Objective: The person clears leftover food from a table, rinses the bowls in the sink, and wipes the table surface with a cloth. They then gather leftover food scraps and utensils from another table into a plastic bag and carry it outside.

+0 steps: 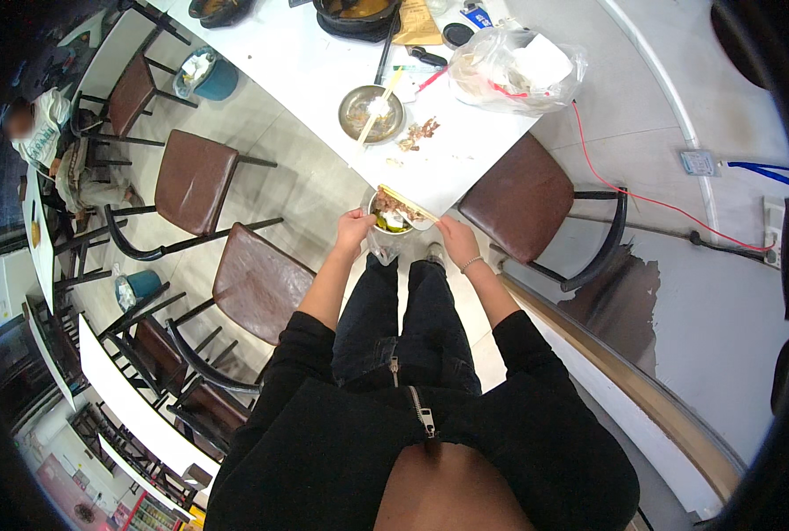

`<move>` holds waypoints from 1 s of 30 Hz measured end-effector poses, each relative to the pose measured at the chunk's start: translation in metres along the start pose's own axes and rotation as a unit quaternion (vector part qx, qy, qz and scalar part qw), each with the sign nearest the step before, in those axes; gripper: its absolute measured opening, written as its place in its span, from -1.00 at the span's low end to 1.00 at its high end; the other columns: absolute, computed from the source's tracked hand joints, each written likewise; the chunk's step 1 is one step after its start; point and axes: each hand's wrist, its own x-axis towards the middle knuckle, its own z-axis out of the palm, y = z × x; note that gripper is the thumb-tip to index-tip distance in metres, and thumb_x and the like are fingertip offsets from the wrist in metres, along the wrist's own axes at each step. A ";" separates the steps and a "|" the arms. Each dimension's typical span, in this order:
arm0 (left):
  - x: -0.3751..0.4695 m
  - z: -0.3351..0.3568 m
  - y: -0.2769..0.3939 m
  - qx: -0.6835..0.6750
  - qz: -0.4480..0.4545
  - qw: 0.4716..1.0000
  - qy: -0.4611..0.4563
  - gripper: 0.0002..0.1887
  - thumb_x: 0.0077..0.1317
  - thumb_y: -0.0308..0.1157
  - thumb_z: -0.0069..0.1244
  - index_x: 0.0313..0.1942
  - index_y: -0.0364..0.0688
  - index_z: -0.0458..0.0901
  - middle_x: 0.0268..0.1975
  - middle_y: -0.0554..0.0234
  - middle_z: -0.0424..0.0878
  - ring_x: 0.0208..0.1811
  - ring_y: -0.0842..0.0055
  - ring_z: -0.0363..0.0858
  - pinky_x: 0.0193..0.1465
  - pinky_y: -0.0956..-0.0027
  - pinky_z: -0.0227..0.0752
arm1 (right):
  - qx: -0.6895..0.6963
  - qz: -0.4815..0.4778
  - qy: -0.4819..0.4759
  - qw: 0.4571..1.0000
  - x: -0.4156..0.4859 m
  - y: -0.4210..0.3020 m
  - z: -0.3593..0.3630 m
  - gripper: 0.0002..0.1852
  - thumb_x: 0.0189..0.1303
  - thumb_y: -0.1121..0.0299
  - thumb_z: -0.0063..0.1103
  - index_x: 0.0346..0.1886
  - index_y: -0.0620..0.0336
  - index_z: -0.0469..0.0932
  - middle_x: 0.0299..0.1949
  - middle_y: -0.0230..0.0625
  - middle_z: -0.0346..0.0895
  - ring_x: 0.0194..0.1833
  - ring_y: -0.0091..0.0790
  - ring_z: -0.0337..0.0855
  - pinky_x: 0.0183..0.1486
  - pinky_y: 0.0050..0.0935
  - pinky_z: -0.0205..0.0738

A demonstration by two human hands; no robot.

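Just off the table's near corner is a round container (388,224) with clear plastic film around it. Inside it lie brown food scraps (394,203), something white, and yellow-green pieces. My left hand (353,230) grips the container's left rim. On its right, my right hand (457,239) pinches the end of yellow chopsticks (411,202), which lie across the container's top. A pale flat piece beneath that hand is too small to identify. On the white table (434,169), a metal bowl (353,114) bears another pair of pale chopsticks (377,119); beside it are brown food scraps (421,133).
A clear plastic bag (474,79) of waste sits at the table's right edge. Black pots (358,26) stand farther back. Brown chairs (517,199) (195,179) flank the table. A blue bin (217,81) is on the floor. A person (49,126) sits at far left.
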 end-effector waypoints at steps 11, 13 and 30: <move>0.025 -0.009 -0.024 -0.012 0.005 1.000 -0.014 -0.83 -0.07 -0.52 0.03 -0.68 -0.11 0.38 -0.68 0.53 0.35 -0.70 0.76 0.20 -0.64 0.59 0.01 | -0.053 -0.034 -0.007 0.998 -0.008 -0.009 0.000 -0.75 0.25 0.22 -0.09 -0.34 0.20 0.47 -0.41 -0.04 0.51 -0.33 0.03 0.51 -0.30 -0.13 0.37; 0.025 -0.008 -0.024 -0.020 0.004 1.000 -0.018 -0.83 -0.06 -0.52 0.03 -0.68 -0.11 0.38 -0.67 0.53 0.35 -0.69 0.76 0.20 -0.64 0.60 0.01 | -0.075 -0.042 -0.007 0.996 -0.009 -0.009 0.003 -0.75 0.26 0.23 -0.09 -0.35 0.20 0.47 -0.40 -0.05 0.51 -0.33 0.03 0.51 -0.30 -0.13 0.37; 0.025 -0.030 -0.002 -0.019 -0.011 1.000 -0.019 -0.94 0.01 -0.52 -0.03 -0.56 -0.16 0.48 -0.60 0.45 0.45 -0.62 0.67 0.36 -0.54 0.56 0.22 | -0.251 0.069 0.251 0.932 0.103 0.004 -0.067 -0.78 0.23 0.25 -0.06 -0.37 0.14 0.53 -0.29 -0.21 0.49 -0.15 -0.15 0.42 -0.17 -0.10 0.25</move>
